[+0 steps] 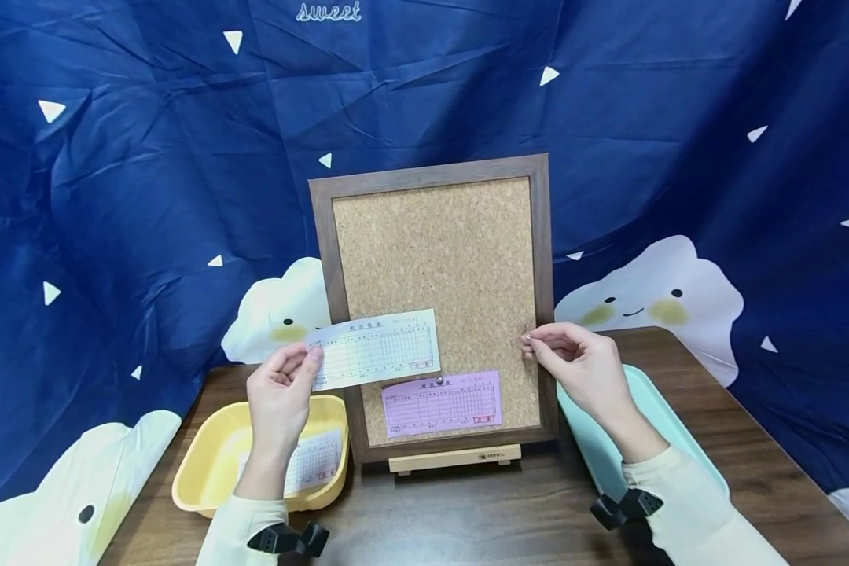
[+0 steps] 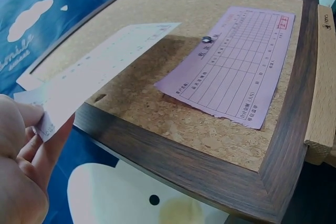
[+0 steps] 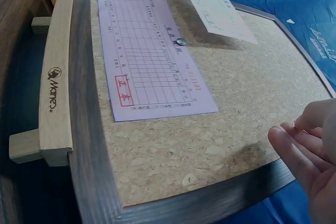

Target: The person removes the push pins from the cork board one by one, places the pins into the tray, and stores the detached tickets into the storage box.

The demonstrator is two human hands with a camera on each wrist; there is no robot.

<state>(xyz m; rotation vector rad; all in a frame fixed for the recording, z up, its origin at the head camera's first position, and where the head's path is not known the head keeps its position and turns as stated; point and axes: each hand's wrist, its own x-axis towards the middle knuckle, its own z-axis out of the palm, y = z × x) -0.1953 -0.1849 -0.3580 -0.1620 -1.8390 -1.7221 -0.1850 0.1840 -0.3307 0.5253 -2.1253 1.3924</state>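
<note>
My left hand [image 1: 279,393] pinches the left end of a pale receipt slip [image 1: 375,350] between thumb and fingers. The slip is held in front of the framed cork board [image 1: 439,251], and in the left wrist view it stands off the cork. Below it, a purple receipt slip [image 1: 442,405] is fixed to the board by a silver thumbtack [image 3: 180,41] near its top edge. By the board's right edge, my right hand [image 1: 583,365] pinches a tiny thing that looks like a thumbtack, mostly hidden by the fingertips.
A yellow basin [image 1: 212,456] with another pale slip [image 1: 314,460] in it stands at the left. A light-blue tray [image 1: 651,393] lies under my right forearm. The board leans upright on a wooden stand [image 1: 456,457] on the dark table. Behind hangs a blue cloth [image 1: 431,79].
</note>
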